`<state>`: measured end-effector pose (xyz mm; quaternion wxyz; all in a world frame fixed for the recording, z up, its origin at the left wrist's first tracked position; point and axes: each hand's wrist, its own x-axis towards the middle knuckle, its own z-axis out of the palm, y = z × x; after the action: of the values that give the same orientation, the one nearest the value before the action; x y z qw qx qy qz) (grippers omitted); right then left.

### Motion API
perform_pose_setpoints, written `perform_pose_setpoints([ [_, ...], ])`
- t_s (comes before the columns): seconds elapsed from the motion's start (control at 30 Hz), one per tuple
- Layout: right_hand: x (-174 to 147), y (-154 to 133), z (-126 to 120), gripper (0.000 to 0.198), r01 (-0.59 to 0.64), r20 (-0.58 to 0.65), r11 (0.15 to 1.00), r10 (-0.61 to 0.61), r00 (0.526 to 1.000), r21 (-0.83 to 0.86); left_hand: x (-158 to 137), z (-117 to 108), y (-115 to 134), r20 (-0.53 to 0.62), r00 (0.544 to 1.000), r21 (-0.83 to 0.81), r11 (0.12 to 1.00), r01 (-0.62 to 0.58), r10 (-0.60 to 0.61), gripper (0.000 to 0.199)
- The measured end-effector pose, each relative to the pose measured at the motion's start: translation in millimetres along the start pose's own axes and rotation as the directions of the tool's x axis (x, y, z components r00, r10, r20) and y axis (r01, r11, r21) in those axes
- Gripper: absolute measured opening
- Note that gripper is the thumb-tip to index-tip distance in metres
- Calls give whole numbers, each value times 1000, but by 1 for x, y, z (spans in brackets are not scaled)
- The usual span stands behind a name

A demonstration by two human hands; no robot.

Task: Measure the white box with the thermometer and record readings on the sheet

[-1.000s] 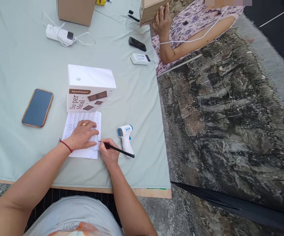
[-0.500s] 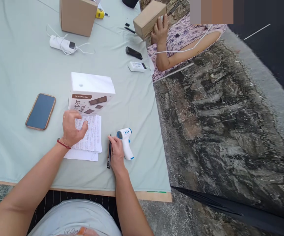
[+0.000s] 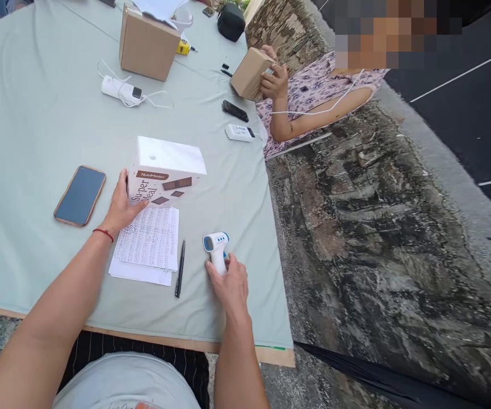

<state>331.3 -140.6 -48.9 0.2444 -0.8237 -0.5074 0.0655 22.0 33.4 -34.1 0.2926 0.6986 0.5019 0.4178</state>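
Observation:
My left hand (image 3: 122, 205) grips the lower left corner of a white NutriMotion box (image 3: 160, 183), thumb along the front and fingers on the left side. The box stands upright on the cloth-covered table. My right hand (image 3: 232, 281) is closed around the handle of a white and blue infrared thermometer (image 3: 217, 243), whose screen end points away from me. Printed sheets of paper (image 3: 147, 241) lie in front of the box. Between the papers and the thermometer rests a black pen (image 3: 180, 270).
To the left lies a phone (image 3: 80, 195). Farther back are a white device with a cable (image 3: 121, 91), a cardboard box (image 3: 149, 48), a black device (image 3: 235, 111) and a white device (image 3: 239, 133). Another person's hands (image 3: 275, 79) hold a small cardboard box (image 3: 251, 74) at the right edge.
My right hand has let go of the pen, now on the table, and moved right onto the thermometer. My left hand has moved from above the papers to the white box. The other person's cardboard box has tilted.

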Motion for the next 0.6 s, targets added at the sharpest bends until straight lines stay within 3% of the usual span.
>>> perform_pose_setpoints([
  [0.07,4,6,-1,62,-107,92,994,106,990,4,-2,1,6,-31,999,-19,999,41,-41,97],
  [0.13,6,3,-1,57,-183,95,981,176,980,70,-5,4,14,-70,996,-37,998,56,-58,94],
  [0.27,3,-28,-3,47,-245,79,881,233,969,404,-12,10,26,-152,987,-120,992,39,-57,90],
  [0.33,-3,-54,-6,40,-219,143,771,166,976,598,-14,13,27,-158,982,-202,977,68,-101,89],
  [0.47,-14,-107,-8,34,-232,285,438,-59,957,869,-16,18,26,-98,980,-287,948,140,-174,85],
  [0.6,-16,-139,0,35,-372,418,308,-97,903,876,-16,19,27,-86,983,-214,967,139,-161,78],
])
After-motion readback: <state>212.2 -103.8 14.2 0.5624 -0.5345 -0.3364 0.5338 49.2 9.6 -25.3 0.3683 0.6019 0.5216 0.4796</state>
